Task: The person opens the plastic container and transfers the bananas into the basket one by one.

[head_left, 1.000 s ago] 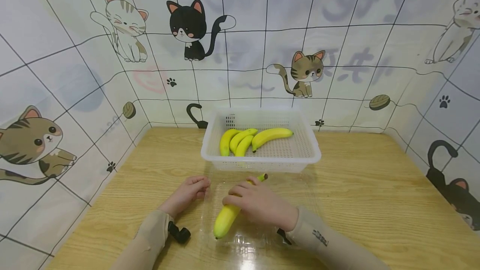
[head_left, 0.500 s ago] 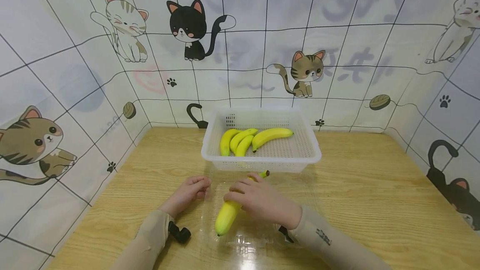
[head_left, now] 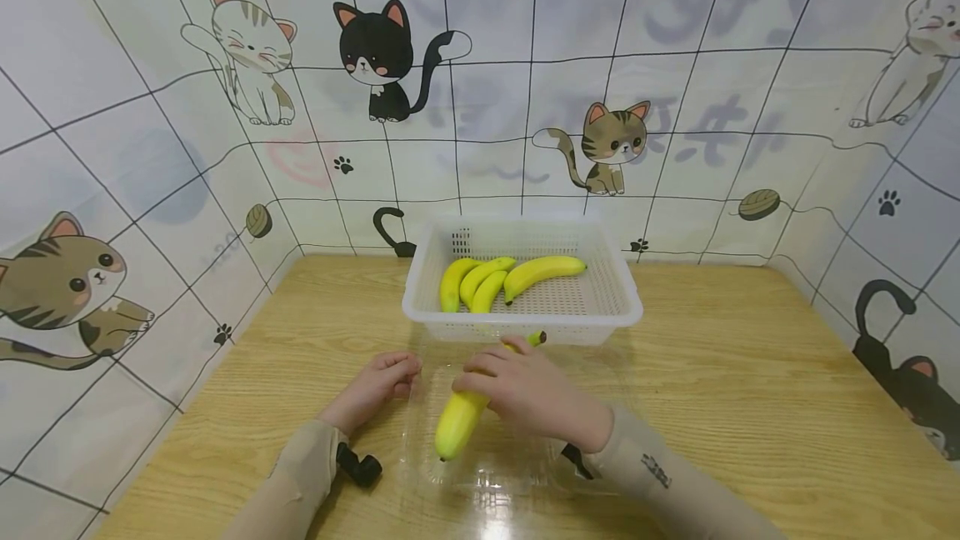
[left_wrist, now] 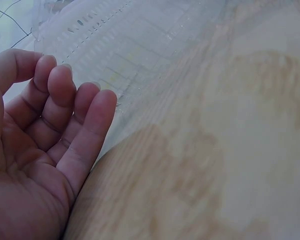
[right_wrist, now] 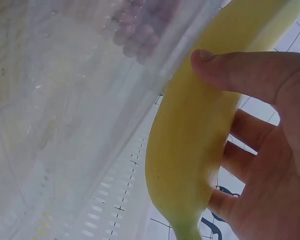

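A yellow banana [head_left: 461,423] slants across the front middle of the head view, stem toward the basket. My right hand [head_left: 525,386] grips it from above; in the right wrist view the thumb [right_wrist: 225,70] presses one side and the fingers wrap behind. Below it on the table lies a clear plastic container [head_left: 510,477]. My left hand [head_left: 382,382] rests on the table with loosely curled fingers, right at the container's left edge. Nothing shows between those fingers [left_wrist: 102,107] in the left wrist view.
Behind the clear container stands a white perforated basket [head_left: 525,320] with several bananas [head_left: 543,271] in it. The wooden table [head_left: 750,373] is bounded by a cat-patterned sheet [head_left: 495,65] at the back and sides. A black wrist camera [head_left: 360,467] sits by the left sleeve.
My right hand has carried the banana away from me, a little to the right, over the clear container toward the basket. The left hand has stayed where it was.
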A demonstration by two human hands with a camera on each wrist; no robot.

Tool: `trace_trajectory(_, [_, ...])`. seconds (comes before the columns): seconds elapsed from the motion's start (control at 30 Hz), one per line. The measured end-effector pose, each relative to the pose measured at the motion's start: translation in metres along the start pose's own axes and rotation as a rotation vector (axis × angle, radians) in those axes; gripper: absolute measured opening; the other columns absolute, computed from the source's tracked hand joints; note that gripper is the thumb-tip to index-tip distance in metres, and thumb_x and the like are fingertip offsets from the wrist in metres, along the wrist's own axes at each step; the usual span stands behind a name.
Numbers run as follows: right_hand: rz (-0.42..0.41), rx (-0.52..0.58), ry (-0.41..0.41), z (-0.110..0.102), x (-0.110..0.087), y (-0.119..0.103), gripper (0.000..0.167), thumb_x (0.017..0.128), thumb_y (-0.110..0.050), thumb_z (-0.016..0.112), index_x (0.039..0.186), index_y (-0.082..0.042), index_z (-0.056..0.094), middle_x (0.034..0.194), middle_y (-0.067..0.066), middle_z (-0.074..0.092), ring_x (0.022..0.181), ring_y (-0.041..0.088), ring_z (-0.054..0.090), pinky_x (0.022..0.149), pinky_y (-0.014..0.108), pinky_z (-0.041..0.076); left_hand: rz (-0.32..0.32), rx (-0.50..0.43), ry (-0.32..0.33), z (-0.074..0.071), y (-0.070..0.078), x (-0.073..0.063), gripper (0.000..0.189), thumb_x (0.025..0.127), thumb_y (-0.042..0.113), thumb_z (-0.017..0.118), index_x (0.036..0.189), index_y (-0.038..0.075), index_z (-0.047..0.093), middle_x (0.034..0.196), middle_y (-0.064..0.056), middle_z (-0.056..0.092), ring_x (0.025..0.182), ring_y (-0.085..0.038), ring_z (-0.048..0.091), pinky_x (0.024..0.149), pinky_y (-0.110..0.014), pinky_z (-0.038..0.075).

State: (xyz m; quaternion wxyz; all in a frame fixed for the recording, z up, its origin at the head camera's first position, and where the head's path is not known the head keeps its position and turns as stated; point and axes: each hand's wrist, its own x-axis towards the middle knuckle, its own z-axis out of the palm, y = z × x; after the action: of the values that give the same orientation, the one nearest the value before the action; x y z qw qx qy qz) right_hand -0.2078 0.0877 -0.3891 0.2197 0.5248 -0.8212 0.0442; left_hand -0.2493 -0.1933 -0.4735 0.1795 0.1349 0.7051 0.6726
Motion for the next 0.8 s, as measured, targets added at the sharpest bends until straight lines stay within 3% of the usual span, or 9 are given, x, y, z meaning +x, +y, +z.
trace_trajectory(0.5, [0.02,0.008,0.034,-0.011,-0.001,0.01,0.049,0.075,-0.004,0.078,0.116,-0.026,0.063,0.115,-0.004,0.064,0.11,0.018,0.058,0.097,0.048,0.041,0.017,0.014,-0.01,-0.002,0.0,0.001,0.024,0.101,0.018,0.05,0.085,0.001,0.056,0.081,0.0,0.055,0.074,-0.009,0.053,0.07,-0.025,0.048])
trace_trajectory(0.8, [0.047,0.022,0.028,-0.014,-0.004,0.014,0.048,0.077,-0.005,0.078,0.117,-0.026,0.063,0.116,-0.007,0.063,0.111,0.017,0.056,0.099,0.048,0.04,0.02,0.019,-0.016,-0.001,-0.002,0.0,0.024,0.101,0.019,0.05,0.081,0.008,0.058,0.08,0.001,0.056,0.074,-0.009,0.054,0.07,-0.026,0.049])
